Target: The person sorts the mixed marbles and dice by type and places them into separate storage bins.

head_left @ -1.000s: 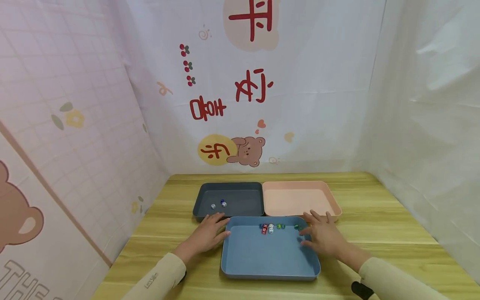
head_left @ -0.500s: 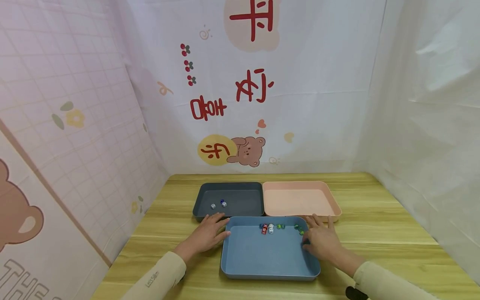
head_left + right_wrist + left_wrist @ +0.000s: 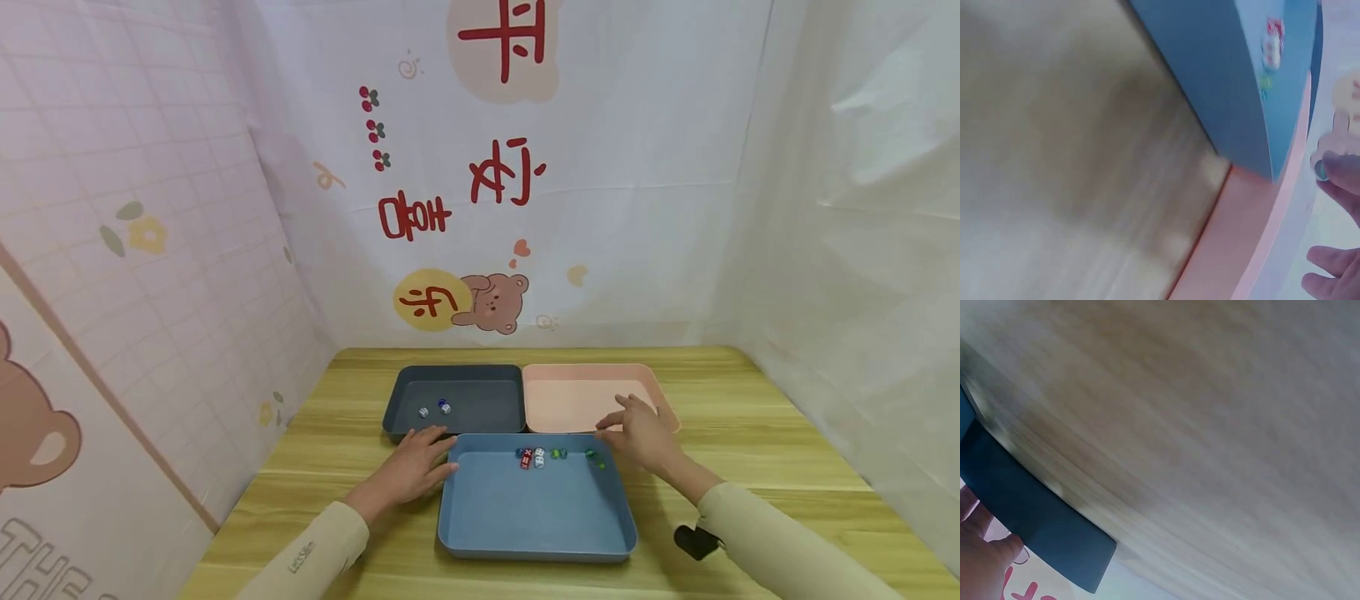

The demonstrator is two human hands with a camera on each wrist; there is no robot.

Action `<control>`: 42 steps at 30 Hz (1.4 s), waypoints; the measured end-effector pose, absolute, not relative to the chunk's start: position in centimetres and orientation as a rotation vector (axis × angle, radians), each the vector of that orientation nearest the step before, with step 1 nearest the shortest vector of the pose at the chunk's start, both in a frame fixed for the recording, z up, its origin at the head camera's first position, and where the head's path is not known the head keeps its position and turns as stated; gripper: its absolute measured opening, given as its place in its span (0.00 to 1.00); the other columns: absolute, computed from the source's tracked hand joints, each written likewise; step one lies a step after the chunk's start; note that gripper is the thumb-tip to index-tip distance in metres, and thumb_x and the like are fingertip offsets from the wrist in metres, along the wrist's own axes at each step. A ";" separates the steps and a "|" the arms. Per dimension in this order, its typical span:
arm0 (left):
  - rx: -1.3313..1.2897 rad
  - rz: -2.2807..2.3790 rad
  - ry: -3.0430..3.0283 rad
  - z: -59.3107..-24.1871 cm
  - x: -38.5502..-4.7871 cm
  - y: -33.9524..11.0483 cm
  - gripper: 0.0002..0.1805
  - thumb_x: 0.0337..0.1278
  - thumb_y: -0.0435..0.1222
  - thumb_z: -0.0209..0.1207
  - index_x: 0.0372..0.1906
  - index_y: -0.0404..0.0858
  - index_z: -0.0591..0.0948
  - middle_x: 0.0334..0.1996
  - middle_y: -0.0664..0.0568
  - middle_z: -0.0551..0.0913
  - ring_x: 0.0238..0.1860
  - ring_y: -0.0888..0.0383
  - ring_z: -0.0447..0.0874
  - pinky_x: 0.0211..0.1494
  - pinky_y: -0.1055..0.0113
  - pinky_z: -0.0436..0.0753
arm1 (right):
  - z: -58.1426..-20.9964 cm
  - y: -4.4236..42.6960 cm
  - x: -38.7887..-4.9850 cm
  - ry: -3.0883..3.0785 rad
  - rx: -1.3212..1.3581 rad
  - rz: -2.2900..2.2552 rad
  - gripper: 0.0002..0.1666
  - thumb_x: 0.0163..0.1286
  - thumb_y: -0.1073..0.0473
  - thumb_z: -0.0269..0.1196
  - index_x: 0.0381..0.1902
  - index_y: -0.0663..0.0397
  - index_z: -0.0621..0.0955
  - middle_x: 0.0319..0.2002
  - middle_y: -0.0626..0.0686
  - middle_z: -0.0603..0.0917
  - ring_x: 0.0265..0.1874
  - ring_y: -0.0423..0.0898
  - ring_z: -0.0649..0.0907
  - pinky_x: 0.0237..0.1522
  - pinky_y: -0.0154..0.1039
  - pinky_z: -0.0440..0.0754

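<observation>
Here, right fingers (image 3: 1342,172) tight on a small green piece (image 3: 1320,169), left fingers (image 3: 441,447) loose

Bear print (image 3: 498,307) on white backdrop (image 3: 652,225)

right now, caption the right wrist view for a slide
Right hand pinches a greenish piece near the blue tray and pink tray.

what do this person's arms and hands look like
The pale cream, long fabric left sleeve carries small dark lettering; the matching right sleeve shows none. A small black rounded object shows beside the right cuff. The left hand and right hand are bare, with no gloves.
</observation>
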State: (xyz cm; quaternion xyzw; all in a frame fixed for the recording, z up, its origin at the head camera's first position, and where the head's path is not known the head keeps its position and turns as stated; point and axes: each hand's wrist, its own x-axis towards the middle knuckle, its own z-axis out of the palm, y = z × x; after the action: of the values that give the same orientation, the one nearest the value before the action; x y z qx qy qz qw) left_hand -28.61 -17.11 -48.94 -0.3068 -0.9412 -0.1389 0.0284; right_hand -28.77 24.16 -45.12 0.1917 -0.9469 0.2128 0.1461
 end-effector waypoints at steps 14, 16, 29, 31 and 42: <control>-0.949 -0.436 -2.900 -48.8 -28.5 -17.1 0.32 0.74 0.54 0.49 0.72 0.39 0.70 0.71 0.38 0.65 0.73 0.40 0.59 0.71 0.35 0.55 | -45.8 26.0 -35.5 -2.920 0.341 0.731 0.17 0.73 0.55 0.61 0.52 0.60 0.86 0.45 0.58 0.88 0.48 0.60 0.82 0.54 0.58 0.77; -0.946 -0.442 -2.906 -48.8 -28.5 -17.0 0.32 0.74 0.54 0.49 0.72 0.39 0.70 0.71 0.39 0.65 0.73 0.40 0.59 0.71 0.36 0.55 | -46.0 25.8 -35.8 -2.932 0.347 0.728 0.18 0.74 0.56 0.60 0.53 0.60 0.86 0.43 0.56 0.88 0.43 0.57 0.84 0.50 0.56 0.79; -0.948 -0.429 -2.908 -48.8 -28.6 -16.6 0.31 0.74 0.54 0.50 0.72 0.40 0.71 0.71 0.40 0.66 0.73 0.40 0.59 0.72 0.36 0.55 | -46.4 26.4 -36.0 -2.866 0.332 0.718 0.22 0.77 0.54 0.56 0.61 0.62 0.80 0.57 0.65 0.80 0.54 0.63 0.79 0.55 0.61 0.75; -0.946 -0.441 -2.910 -48.9 -28.7 -16.7 0.31 0.74 0.54 0.50 0.72 0.40 0.71 0.71 0.39 0.66 0.73 0.39 0.59 0.72 0.36 0.55 | -46.6 26.6 -35.9 -2.867 0.323 0.745 0.22 0.77 0.54 0.56 0.61 0.62 0.80 0.58 0.65 0.80 0.55 0.64 0.78 0.56 0.61 0.75; -0.940 -0.446 -2.928 -48.9 -28.7 -17.2 0.32 0.74 0.55 0.49 0.72 0.40 0.70 0.71 0.40 0.65 0.73 0.40 0.59 0.72 0.36 0.54 | -47.3 26.8 -35.6 -2.794 0.415 0.806 0.21 0.74 0.57 0.60 0.58 0.65 0.82 0.60 0.72 0.76 0.65 0.70 0.68 0.61 0.68 0.67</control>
State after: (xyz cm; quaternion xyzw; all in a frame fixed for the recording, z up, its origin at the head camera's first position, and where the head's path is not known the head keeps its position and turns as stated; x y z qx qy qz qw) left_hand -28.70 -17.21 -48.86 -0.3025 -0.9421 -0.1436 0.0173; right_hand -35.65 26.83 -47.25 0.1407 -0.9462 0.2730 0.1020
